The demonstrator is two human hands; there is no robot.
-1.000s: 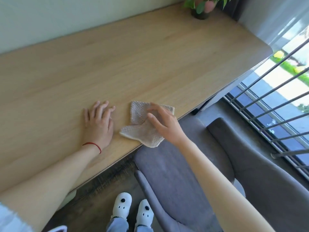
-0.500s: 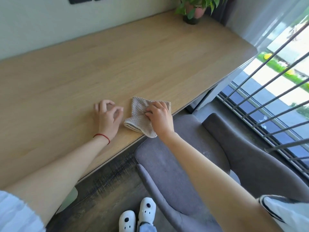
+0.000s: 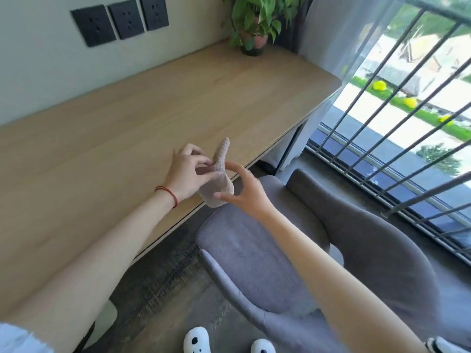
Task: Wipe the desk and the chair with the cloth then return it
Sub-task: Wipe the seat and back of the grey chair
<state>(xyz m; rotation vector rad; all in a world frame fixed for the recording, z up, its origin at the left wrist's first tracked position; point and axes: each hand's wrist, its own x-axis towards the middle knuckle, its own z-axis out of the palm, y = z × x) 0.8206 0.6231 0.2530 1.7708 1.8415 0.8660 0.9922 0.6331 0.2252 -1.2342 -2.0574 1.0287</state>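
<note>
A beige textured cloth (image 3: pixel 219 183) is lifted off the wooden desk (image 3: pixel 142 118), bunched, with one corner sticking upward above the desk's front edge. My left hand (image 3: pixel 188 174), with a red string at the wrist, pinches the cloth at its middle. Just right of the cloth, my right hand (image 3: pixel 242 191) has its fingers spread, thumb and fingertips touching the cloth's lower and upper edges. The grey upholstered chair (image 3: pixel 293 250) stands below and to the right, its seat partly under the desk edge.
A potted green plant (image 3: pixel 253 24) stands at the desk's far right corner. Three black wall sockets (image 3: pixel 119 21) sit above the desk. A window with metal bars (image 3: pixel 382 110) and a sheer curtain runs along the right. My white shoes (image 3: pixel 196 340) show on the dark floor.
The cloth lay flat on the desk under my right hand; now it is raised and bunched between both hands. My left hand left the desk surface and took hold of it. The view tilted up.
</note>
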